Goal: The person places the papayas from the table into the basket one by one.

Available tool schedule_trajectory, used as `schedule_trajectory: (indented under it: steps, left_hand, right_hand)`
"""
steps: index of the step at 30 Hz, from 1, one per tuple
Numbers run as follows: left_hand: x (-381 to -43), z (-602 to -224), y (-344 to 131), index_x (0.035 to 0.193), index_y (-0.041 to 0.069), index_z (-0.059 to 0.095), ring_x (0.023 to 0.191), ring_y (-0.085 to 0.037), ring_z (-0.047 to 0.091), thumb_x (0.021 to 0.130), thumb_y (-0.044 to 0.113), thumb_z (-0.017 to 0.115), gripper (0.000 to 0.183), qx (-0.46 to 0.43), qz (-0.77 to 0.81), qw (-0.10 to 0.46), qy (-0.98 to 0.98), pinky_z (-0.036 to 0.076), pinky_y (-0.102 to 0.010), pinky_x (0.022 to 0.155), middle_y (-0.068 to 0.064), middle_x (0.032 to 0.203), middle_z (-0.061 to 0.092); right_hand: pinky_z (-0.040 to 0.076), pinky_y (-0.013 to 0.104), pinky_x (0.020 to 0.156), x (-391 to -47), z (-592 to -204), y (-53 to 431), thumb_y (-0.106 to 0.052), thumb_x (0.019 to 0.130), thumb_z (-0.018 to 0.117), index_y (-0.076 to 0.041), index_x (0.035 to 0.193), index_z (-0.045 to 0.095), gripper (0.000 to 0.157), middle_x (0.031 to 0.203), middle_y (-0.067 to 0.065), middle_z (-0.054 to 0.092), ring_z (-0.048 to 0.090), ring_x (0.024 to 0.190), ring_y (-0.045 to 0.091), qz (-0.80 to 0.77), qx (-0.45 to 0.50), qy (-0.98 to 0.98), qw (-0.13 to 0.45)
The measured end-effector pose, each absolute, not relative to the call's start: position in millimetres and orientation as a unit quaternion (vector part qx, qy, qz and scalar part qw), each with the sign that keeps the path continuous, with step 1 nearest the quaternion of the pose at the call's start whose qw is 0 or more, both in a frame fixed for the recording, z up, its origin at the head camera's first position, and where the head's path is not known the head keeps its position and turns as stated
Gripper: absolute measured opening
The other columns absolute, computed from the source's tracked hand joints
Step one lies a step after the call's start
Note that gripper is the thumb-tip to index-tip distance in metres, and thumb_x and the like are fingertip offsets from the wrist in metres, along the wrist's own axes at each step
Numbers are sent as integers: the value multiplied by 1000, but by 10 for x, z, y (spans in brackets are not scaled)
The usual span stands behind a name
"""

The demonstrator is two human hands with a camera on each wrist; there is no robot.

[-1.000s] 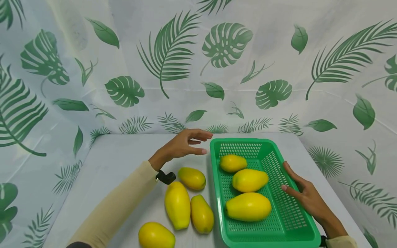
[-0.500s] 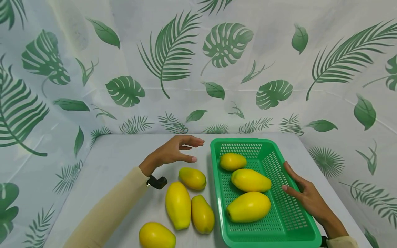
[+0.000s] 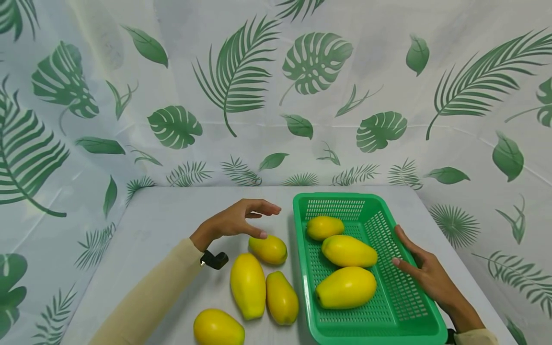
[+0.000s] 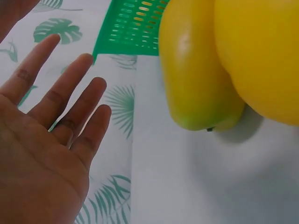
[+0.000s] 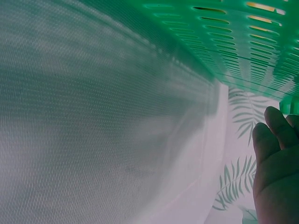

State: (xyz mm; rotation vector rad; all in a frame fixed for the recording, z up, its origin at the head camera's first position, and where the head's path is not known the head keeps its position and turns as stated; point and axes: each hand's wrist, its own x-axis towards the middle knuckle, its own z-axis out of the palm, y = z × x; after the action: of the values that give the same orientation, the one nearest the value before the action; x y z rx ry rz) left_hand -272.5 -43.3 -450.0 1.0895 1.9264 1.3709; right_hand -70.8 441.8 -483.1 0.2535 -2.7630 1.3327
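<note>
Just above and behind the farthest loose papaya (image 3: 269,250), my left hand (image 3: 233,220) is spread with its thumb apart from the fingers and nothing held. In the left wrist view its palm and straight fingers (image 4: 84,102) show beside yellow papayas (image 4: 196,70). My right hand (image 3: 431,278) holds the right rim of a green plastic basket (image 3: 304,282), thumb over the rim and the other fingers outside. Inside the basket lie three papayas (image 3: 346,287). From the right wrist view, the fingers (image 5: 266,140) are seen below the slotted basket wall; their contact is unclear.
More papayas lie left of the basket: a long one (image 3: 247,286), a smaller one (image 3: 281,298) beside it, and one (image 3: 219,328) at the front. The table (image 3: 151,215) has a white cover. A leaf-printed cloth (image 3: 258,86) hangs behind and at both sides.
My left hand has moved left and down from beside the basket's far left corner to the loose papaya. Papayas in the basket have shifted slightly. The right hand has stayed on the rim.
</note>
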Motion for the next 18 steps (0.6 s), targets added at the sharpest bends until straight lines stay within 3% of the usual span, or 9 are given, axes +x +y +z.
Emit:
schedule_trajectory:
  steps: [7, 10, 18]
  left_hand:
    - [-2740, -4659, -456, 149, 23, 60, 149, -33, 49, 90, 17, 83, 63, 423, 488, 305, 700, 32, -62, 127, 4, 155, 59]
    - [-2760, -4727, -463, 149, 22, 60, 150, -38, 47, 90, 20, 84, 63, 424, 478, 318, 700, 31, -63, 127, -3, 158, 57]
    - [-2790, -4813, -470, 153, 15, 57, 150, -39, 46, 91, 20, 83, 67, 425, 458, 342, 702, 32, -63, 127, -17, 161, 53]
  right_hand:
    - [21, -5, 108, -701, -4817, 4407, -6, 107, 60, -19, 172, 16, 80, 178, -14, 10, 14, 152, -20, 430, 80, -898, 31]
    - [20, -5, 108, -699, -4816, 4406, -6, 107, 60, -19, 172, 16, 80, 178, -14, 10, 14, 152, -20, 430, 80, -899, 33]
    - [18, -5, 108, -698, -4831, 4407, -5, 106, 61, -19, 171, 18, 79, 178, -15, 11, 13, 152, -20, 422, 80, -902, 42]
